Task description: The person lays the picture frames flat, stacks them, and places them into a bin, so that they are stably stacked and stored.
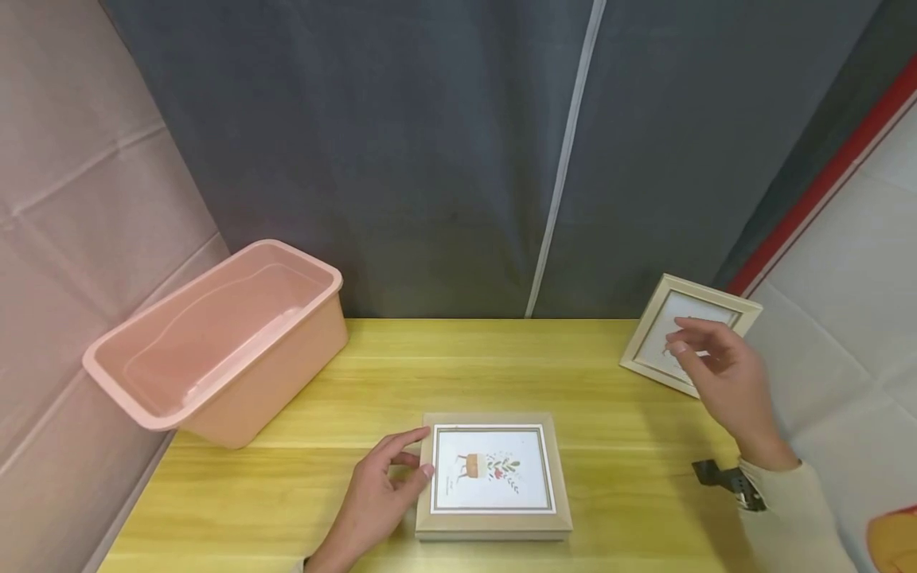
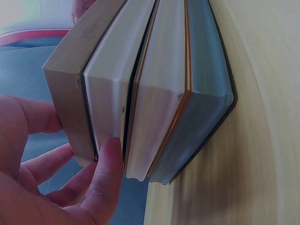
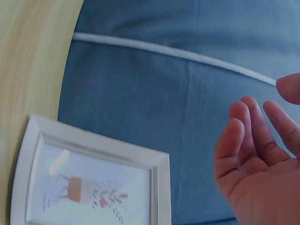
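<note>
In the head view, a stack of picture frames lies at the front of the table. Its top picture frame (image 1: 493, 521) has a pale wood border around a drawing of plants in a pot on legs. My left hand (image 1: 380, 481) touches the left edge of this stack. The left wrist view shows several picture frames (image 2: 154, 93) one on another, with thumb and fingers (image 2: 44, 117) against their sides. My right hand (image 1: 731, 382) hovers, loosely bent and holding nothing, before a similar picture frame (image 1: 648, 330) propped upright at the back right.
At the back left of the wooden table (image 1: 286, 493) stands a pink plastic bin (image 1: 286, 382), with no contents visible. A dark grey curtain (image 1: 394, 159) with a pale strip hangs behind the table. Light panels flank both sides.
</note>
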The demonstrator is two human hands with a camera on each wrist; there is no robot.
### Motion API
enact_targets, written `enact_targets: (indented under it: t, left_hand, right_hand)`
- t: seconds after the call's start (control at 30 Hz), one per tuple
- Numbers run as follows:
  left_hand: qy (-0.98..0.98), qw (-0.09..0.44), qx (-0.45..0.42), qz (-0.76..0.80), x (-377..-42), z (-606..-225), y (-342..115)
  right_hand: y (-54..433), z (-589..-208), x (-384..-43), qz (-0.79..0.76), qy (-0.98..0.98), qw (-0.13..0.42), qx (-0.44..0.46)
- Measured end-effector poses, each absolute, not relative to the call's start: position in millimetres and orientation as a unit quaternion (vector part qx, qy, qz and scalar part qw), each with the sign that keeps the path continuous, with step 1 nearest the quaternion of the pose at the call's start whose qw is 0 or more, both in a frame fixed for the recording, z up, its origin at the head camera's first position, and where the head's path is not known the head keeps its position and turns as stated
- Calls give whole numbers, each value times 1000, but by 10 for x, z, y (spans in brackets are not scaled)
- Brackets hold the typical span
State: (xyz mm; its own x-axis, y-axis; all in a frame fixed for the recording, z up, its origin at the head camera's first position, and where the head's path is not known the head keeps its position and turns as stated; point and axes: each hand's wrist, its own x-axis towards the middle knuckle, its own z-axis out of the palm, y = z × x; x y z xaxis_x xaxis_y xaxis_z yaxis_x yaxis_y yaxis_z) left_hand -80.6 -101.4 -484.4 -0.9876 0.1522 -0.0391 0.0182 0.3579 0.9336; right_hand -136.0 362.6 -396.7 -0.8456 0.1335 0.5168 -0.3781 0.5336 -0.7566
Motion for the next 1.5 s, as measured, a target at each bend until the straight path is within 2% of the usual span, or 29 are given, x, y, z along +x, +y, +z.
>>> enact_targets:
  t: [0.73,1.1,1.33,1.5]
  left_hand:
    - [822,66,52,563,-798,-4824,-1048]
    - [825,65,51,558,-800,-4823,-1041]
    - [824,68,60,559,-791,-4819,-1048]
    - [824,68,63,558,-791,-4805,-1055]
  right_hand:
    - [4218,-3819,-1603,426,-835,328,-118]
    - [4472,-3889,-1768,375,-856,312,-174]
    - [4609,-4009,-1895,365,-888,236,-149]
    - [4674,-4057,-1952,367,-894,212,-147]
